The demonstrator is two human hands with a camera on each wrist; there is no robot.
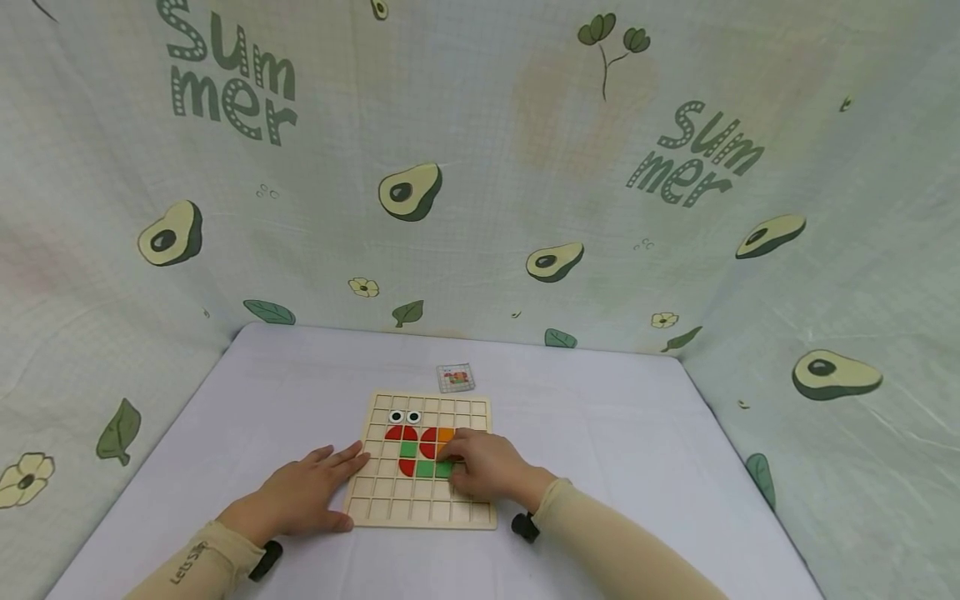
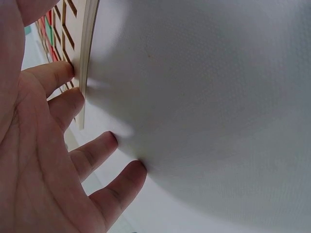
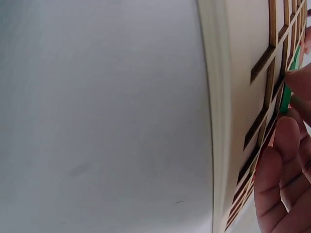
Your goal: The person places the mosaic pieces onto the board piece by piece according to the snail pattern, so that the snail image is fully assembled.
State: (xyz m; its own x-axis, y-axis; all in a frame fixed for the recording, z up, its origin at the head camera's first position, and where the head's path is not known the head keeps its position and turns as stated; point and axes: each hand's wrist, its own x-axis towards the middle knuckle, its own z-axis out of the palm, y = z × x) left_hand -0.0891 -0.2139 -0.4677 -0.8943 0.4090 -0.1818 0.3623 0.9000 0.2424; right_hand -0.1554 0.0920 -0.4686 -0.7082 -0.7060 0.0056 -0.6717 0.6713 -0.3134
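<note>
A wooden grid board (image 1: 397, 508) lies on the table with flat coloured tiles in its cells. My left hand (image 1: 303, 492) is spread at the board's left edge; two fingertips touch the edge in the left wrist view, the others reach the cloth. My right hand (image 1: 491, 467) bends over the right-middle of the board, thumb and fingertips about a green tile (image 3: 286, 99), which it pinches at the grid. Beside its fingers are an orange tile (image 1: 446, 434) and a red quarter-round tile (image 1: 428, 450). Two round eye tiles (image 1: 405, 416) sit toward the top. The palm hides the cells beneath.
A small picture card (image 1: 456, 377) showing a coloured figure on a grid lies behind the board. White cloth covers the table (image 1: 600, 433). A printed curtain (image 1: 480, 167) with avocados and lettering encloses the back and sides. Each wrist wears a black camera (image 1: 525, 527).
</note>
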